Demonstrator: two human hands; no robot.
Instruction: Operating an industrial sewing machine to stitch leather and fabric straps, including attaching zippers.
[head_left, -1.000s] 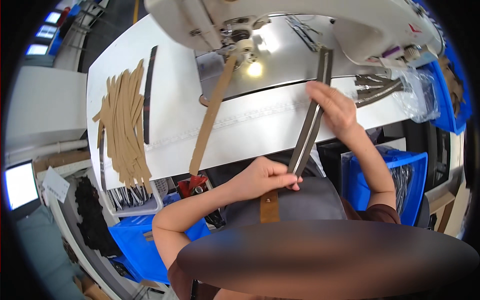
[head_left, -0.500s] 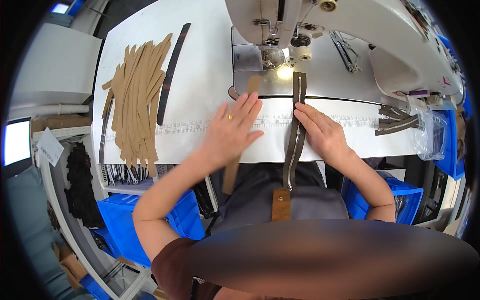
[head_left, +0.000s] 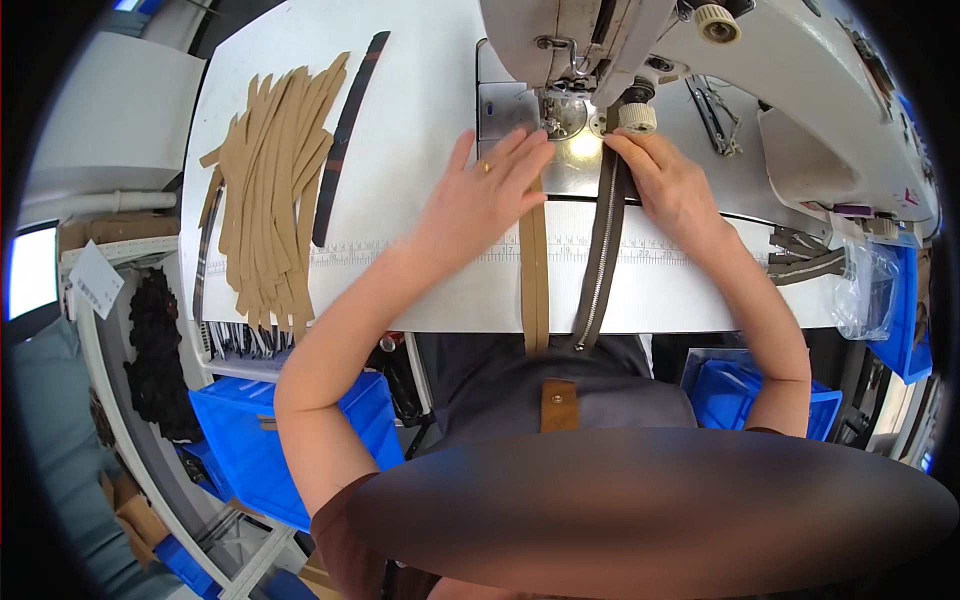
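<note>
Where the tan strap (head_left: 535,265) runs up the white table (head_left: 420,120) toward the needle of the sewing machine (head_left: 700,60), it lies flat and lengthwise, its near end hanging over the table's front edge. Left hand (head_left: 485,195) lies palm down with fingers spread flat, fingertips on the strap's far end and on the metal bed plate (head_left: 505,105) just beside the presser foot (head_left: 560,115); no closed grip, only flat pressure. A ring shows on one finger.

Just right of the strap lies the dark zipper tape (head_left: 600,255), nearly parallel to it, metal teeth visible along its length, near end also over the table edge. Right hand (head_left: 670,185) rests on the zipper's far end, fingers curled down onto it close to the foot; whether it pinches the tape or only presses it, I cannot tell. A work light glows between the two hands.

A printed ruler strip (head_left: 440,255) crosses the table under both pieces. Far left on the table: a loose pile of tan straps (head_left: 270,190), with one dark strip (head_left: 345,135) beside it. Under the table: blue bins (head_left: 245,430). At the right edge: a clear plastic bag (head_left: 868,290) and more zipper pieces (head_left: 805,255).
</note>
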